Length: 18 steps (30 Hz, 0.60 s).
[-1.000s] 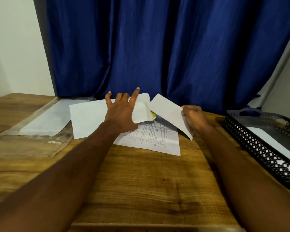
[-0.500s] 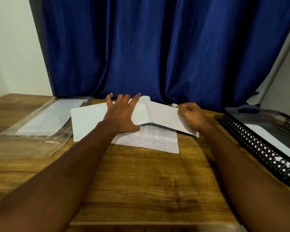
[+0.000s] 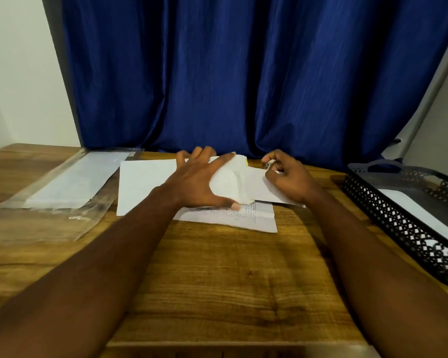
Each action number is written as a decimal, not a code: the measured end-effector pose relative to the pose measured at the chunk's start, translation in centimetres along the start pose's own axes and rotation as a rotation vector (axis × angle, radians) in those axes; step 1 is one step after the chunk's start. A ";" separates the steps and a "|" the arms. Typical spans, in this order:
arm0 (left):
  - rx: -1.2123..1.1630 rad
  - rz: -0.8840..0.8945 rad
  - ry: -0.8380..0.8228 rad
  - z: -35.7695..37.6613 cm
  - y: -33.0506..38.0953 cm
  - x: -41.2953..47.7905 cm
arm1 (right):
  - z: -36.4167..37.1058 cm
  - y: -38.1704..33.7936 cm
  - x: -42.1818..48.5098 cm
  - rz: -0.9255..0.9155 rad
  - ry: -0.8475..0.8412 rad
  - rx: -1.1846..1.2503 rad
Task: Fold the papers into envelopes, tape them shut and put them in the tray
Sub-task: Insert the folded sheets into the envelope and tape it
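Just above the middle of the frame, both hands work on a folded sheet (image 3: 259, 186) of white paper that lies on the wooden table (image 3: 217, 280). The left hand (image 3: 199, 182) lies flat on the sheet's left part. Its fingers are spread and reach toward the curtain, and its thumb (image 3: 230, 204) presses down near the lower end of a raised, crumpled crease. The right hand (image 3: 289, 180) sits on the sheet's right part with its fingers curled in. A sliver of the paper's edge shows between thumb and fingers, so it pinches the sheet there. Something small and shiny shows at its fingertips, too blurred to tell what it is.

Under the folded sheet lies a printed sheet (image 3: 243, 219) with lines of text; its lower right corner sticks out toward the bottom of the frame. To the left of it, partly under the left wrist, is a blank sheet (image 3: 145, 184). Further left, at the mid-left of the frame, a clear plastic sleeve (image 3: 62, 187) with white paper inside lies flat on the table.

At the right edge stands a black tray (image 3: 388, 210) with lattice walls, well apart from the hands. A white paper (image 3: 422, 215) lies in it. A blue curtain (image 3: 243, 73) fills the upper part of the frame behind the table.
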<state>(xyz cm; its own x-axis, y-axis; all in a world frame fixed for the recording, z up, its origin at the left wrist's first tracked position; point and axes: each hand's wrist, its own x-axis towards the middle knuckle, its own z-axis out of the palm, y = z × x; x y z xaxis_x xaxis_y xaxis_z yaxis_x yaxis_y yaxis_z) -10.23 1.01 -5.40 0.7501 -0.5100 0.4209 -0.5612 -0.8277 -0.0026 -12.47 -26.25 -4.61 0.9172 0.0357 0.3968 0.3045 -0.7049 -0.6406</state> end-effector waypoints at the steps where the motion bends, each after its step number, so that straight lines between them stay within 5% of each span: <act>1: -0.013 -0.014 0.012 0.1 0.2 0.1 | 0.1 -0.1 0.0 -0.001 -0.012 0.002; 11: -0.070 -0.091 0.238 1.5 0.7 1.4 | 1.9 -1.5 -0.3 -0.067 -0.088 -0.076; 18: -0.091 -0.161 0.289 1.2 1.3 2.0 | 0.9 0.0 0.5 -0.013 0.042 -0.156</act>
<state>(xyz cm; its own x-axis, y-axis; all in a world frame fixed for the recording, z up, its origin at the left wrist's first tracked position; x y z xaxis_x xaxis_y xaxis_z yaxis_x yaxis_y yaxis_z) -9.08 -1.39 -5.62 0.7090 -0.2766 0.6487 -0.4826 -0.8610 0.1603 -11.83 -25.56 -5.02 0.9010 0.0181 0.4335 0.2694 -0.8065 -0.5263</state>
